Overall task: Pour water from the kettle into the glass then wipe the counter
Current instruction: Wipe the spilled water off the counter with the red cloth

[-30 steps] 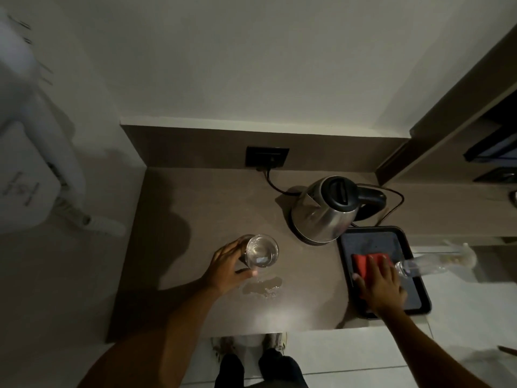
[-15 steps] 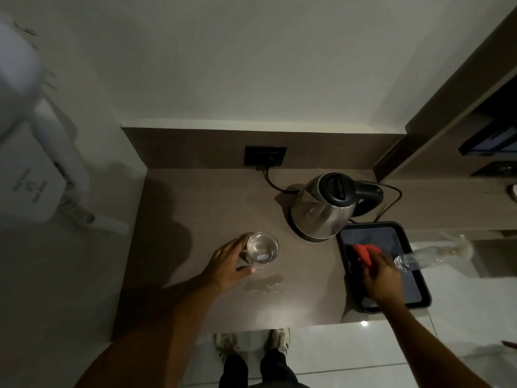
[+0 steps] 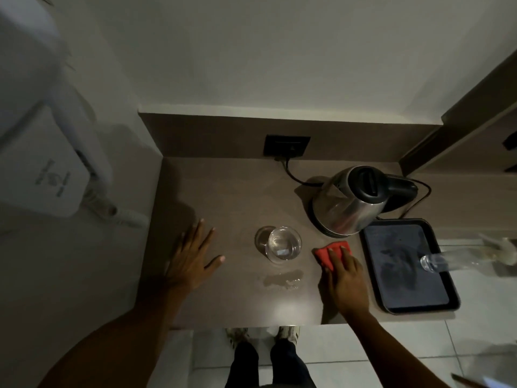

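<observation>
A clear glass (image 3: 282,243) holding water stands upright in the middle of the brown counter (image 3: 232,191). A small puddle (image 3: 282,280) lies just in front of it. The steel kettle (image 3: 352,201) with a black lid sits on its base at the back right. My right hand (image 3: 345,281) presses flat on a red cloth (image 3: 327,252) lying on the counter between the glass and the tray. My left hand (image 3: 193,254) rests flat on the counter to the left of the glass, fingers spread, holding nothing.
A dark tray (image 3: 444,303) sits at the counter's right end, with a clear plastic bottle (image 3: 439,261) lying over its right rim. The kettle's cord runs to a wall socket (image 3: 286,145). A white wall unit (image 3: 47,169) hangs at the left. My feet stand below the counter edge.
My right hand carried the red cloth from the tray leftward onto the counter beside the glass. My left hand let go of the glass and moved left, now flat on the counter.
</observation>
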